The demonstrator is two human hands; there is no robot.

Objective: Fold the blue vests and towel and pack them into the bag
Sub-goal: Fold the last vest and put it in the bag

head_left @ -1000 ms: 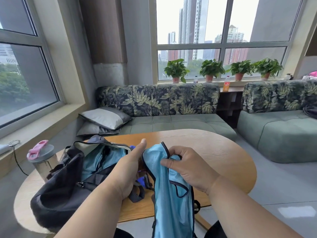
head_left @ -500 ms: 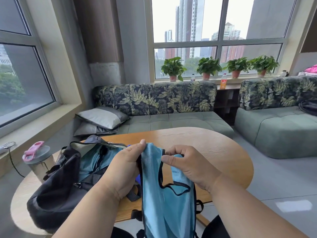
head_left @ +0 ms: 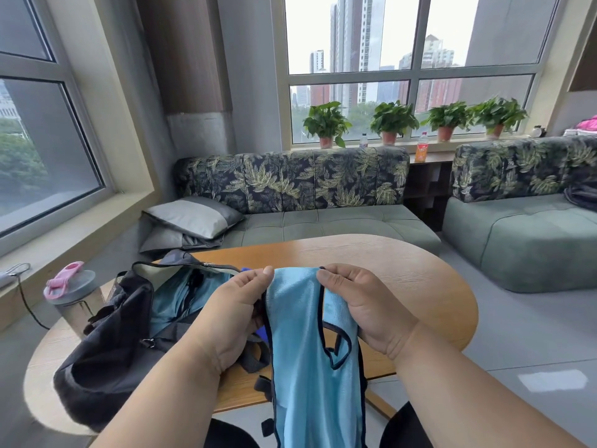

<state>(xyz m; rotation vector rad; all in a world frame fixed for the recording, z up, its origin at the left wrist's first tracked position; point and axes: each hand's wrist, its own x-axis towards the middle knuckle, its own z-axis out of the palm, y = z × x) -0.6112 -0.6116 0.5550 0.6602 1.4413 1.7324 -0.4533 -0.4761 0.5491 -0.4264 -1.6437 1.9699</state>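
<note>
Wooden table (head_left: 403,279) by windows | left hand (head_left: 235,312) and right hand (head_left: 365,305) pinched blue vest (head_left: 310,350) top edge, vest hanging over table's near edge | open dark bag (head_left: 106,350) at left, blue fabric inside

orange bottle (head_left: 421,151) label, white lettering, perhaps unreadable

Both forearms extended forward, bare, converging toward centre. Left hand (head_left: 232,305) raised, back to camera, thumb and fingers pinching the top left edge of the blue vest (head_left: 310,350). Right hand (head_left: 361,305) level with it, just apart, fingers curled, pinching the top right edge. Vest hangs between them.
</note>
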